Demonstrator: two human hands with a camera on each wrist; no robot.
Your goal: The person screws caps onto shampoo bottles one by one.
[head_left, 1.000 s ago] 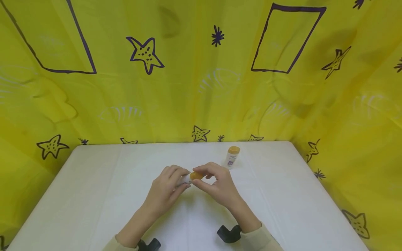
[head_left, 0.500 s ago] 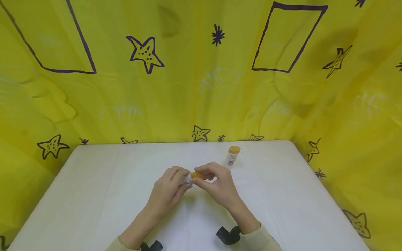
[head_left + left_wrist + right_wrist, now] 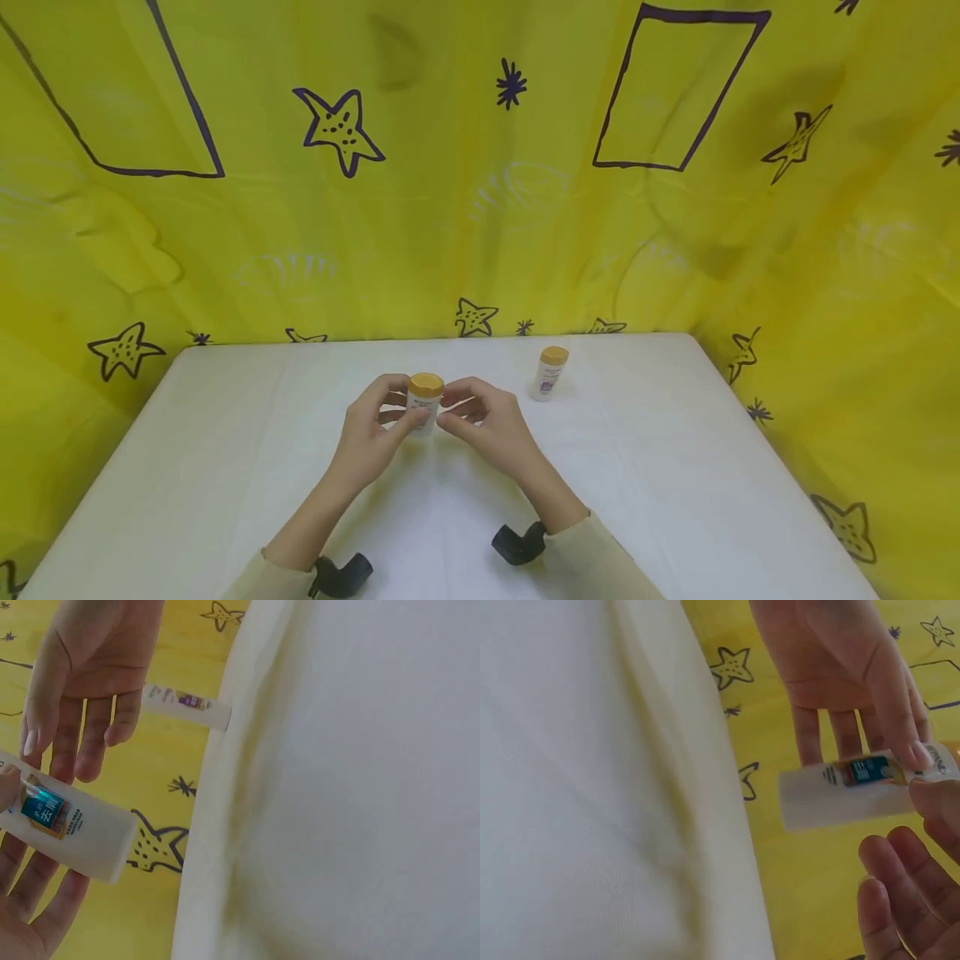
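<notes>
A small white shampoo bottle [image 3: 424, 403] with an orange-yellow cap stands upright in the grip of my left hand [image 3: 372, 427], thumb across its front and fingers behind. The left wrist view shows a teal label [image 3: 43, 806] on the bottle. My right hand [image 3: 491, 421] is close at the bottle's right side with loosely bent fingers. Its fingertips are at the bottle's edge; whether they touch it I cannot tell. A similar capped bottle [image 3: 549, 375] with a purple-marked label stands farther back to the right.
A white-covered table [image 3: 675, 467] lies under both hands. Yellow sheeting [image 3: 450, 208] with dark star drawings encloses its back and sides. Black angled fittings [image 3: 517, 543] sit at both wrists, just above the tabletop.
The bottle was tilted sideways, its cap pinched by my right hand. Now it is upright, slightly farther left, and the right fingers have come off the cap.
</notes>
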